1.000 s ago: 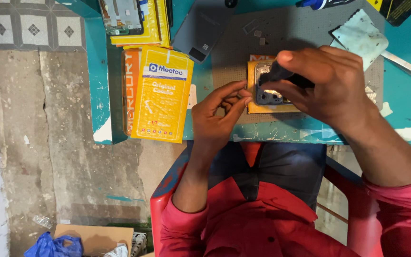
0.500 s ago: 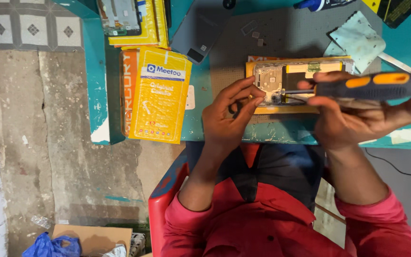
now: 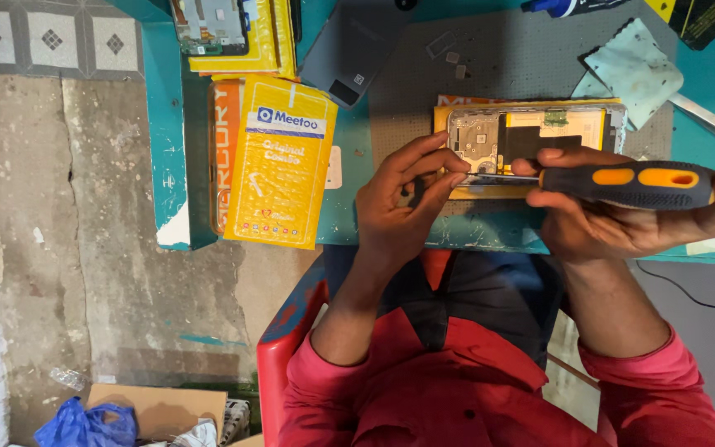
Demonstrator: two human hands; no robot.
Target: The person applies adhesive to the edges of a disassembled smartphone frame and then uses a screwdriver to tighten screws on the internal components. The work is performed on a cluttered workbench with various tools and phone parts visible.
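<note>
Right of centre in the frame, an opened smartphone with its back cover off (image 3: pixel 531 136) lies flat on a grey work mat (image 3: pixel 506 66) laid over the teal-painted bench (image 3: pixel 167 124), its yellow battery and silver metal frame facing up, so the inside is open to a tool. The right hand (image 3: pixel 622 219) is wrapped around a black screwdriver with orange grip inserts (image 3: pixel 622 184), held almost level with the bench, its thin shaft reaching left to the phone's lower edge. The left hand (image 3: pixel 399 207) has thumb and forefinger pinched together at the shaft's tip, apparently steadying it or holding something very small; what lies between them is too small to tell.

At upper right, a pale green cloth (image 3: pixel 635 70) lies on the mat's corner. A dark grey phone back cover (image 3: pixel 353 50) rests at top centre. Left of it, flat yellow spare-part packets (image 3: pixel 279 161) overhang the bench edge. Below, a red plastic chair (image 3: pixel 279 364) shows under the person's red sleeves.
</note>
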